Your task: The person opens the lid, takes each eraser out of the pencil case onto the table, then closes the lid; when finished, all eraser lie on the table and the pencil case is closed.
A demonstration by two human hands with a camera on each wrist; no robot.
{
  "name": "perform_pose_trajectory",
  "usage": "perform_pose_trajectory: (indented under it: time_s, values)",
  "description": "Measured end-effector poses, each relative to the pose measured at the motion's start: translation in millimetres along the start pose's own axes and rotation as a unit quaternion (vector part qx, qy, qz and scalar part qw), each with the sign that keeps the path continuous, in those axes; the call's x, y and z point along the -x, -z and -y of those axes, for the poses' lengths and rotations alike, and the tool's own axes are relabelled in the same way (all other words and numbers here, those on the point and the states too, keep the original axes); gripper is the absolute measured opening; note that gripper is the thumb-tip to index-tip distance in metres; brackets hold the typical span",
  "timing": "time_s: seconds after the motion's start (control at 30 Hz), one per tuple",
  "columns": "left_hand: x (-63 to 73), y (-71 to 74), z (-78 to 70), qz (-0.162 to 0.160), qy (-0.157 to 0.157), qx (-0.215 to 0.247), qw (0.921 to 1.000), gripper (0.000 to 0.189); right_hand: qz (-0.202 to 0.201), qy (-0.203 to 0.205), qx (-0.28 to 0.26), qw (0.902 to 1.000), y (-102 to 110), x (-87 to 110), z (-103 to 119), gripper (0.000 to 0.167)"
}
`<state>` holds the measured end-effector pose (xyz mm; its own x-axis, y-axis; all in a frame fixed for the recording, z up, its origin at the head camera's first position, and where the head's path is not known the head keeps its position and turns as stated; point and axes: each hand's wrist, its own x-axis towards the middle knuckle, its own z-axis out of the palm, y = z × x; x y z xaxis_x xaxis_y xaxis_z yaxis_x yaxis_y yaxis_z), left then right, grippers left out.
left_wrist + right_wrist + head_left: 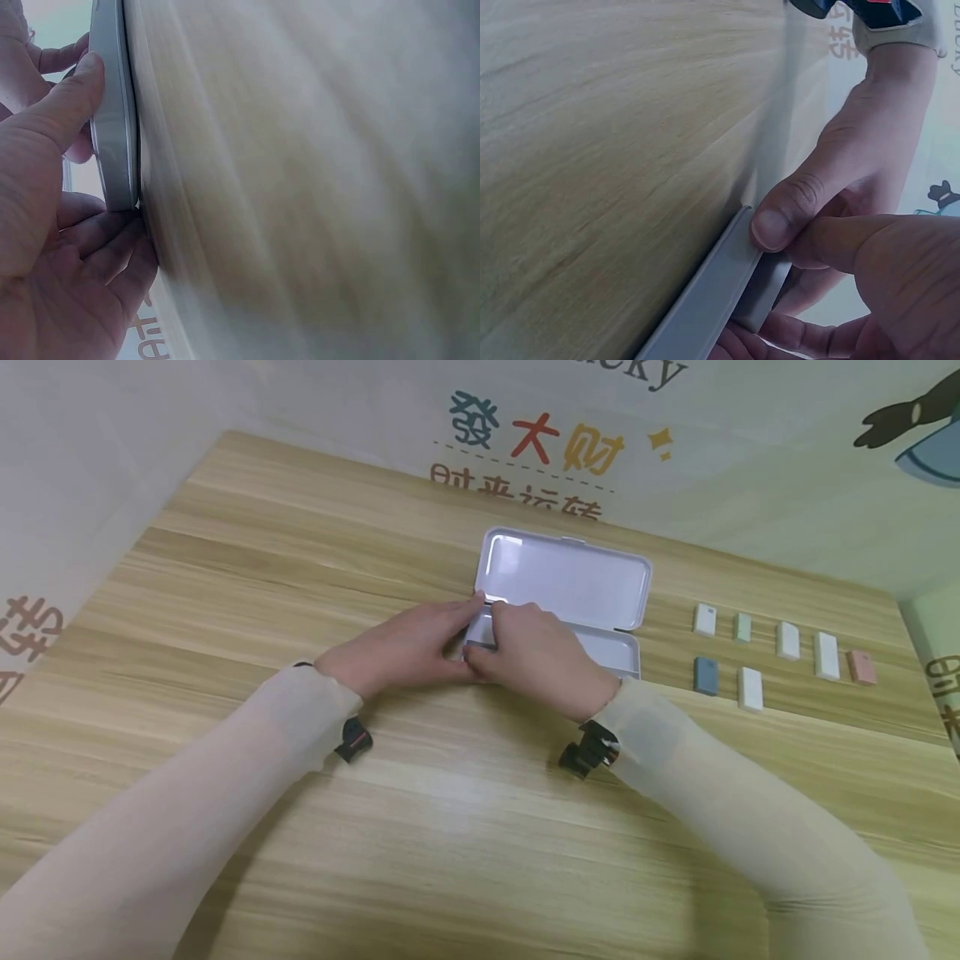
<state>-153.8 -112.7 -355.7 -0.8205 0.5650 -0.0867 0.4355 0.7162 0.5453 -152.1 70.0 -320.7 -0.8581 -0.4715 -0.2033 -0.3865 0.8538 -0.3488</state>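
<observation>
A white pencil case (562,578) lies open on the wooden table, its lid tipped back away from me. My left hand (401,645) grips the left end of the case. In the left wrist view its thumb (79,90) presses the front wall while the fingers curl round the end. Reaching into the left part of the tray (618,652) is my right hand (542,653). It pinches a small dark grey block (761,296), seen in the right wrist view just inside the front wall. The head view hides this block behind the hand.
To the right of the case lie several small blocks in two rough rows: white (827,656), green (742,627), blue (706,677) and pink (862,667) ones. A printed cloth (337,418) hangs behind the table.
</observation>
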Motion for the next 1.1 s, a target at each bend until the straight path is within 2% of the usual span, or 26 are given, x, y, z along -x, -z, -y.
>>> perform_pose_trajectory:
  time_s: [0.2,0.4,0.6,0.9,1.1]
  values:
    - [0.9,1.2,-0.9,0.0,-0.006,-0.003,1.0,0.096,0.015,-0.009,-0.026,0.9995,2.4,3.5,-1.6,0.027]
    - [0.9,1.2,-0.4,0.004,0.008,-0.002,1.0,0.097,0.018,0.001,-0.054,0.9984,1.0,12.0,-9.2,0.031]
    - [1.3,0.6,-1.0,0.008,0.009,0.004,0.9999,0.098,-0.015,0.052,-0.092,0.9943,-1.6,22.7,-23.8,0.035]
    - [-0.7,-0.8,1.1,0.015,0.016,0.009,0.9997,0.101,-0.079,0.122,-0.147,0.9785,3.3,44.3,-46.2,0.043]
    - [-0.3,-0.2,-0.6,0.022,0.028,0.006,0.9993,0.106,-0.082,0.145,-0.175,0.9705,10.1,59.1,-68.4,0.043]
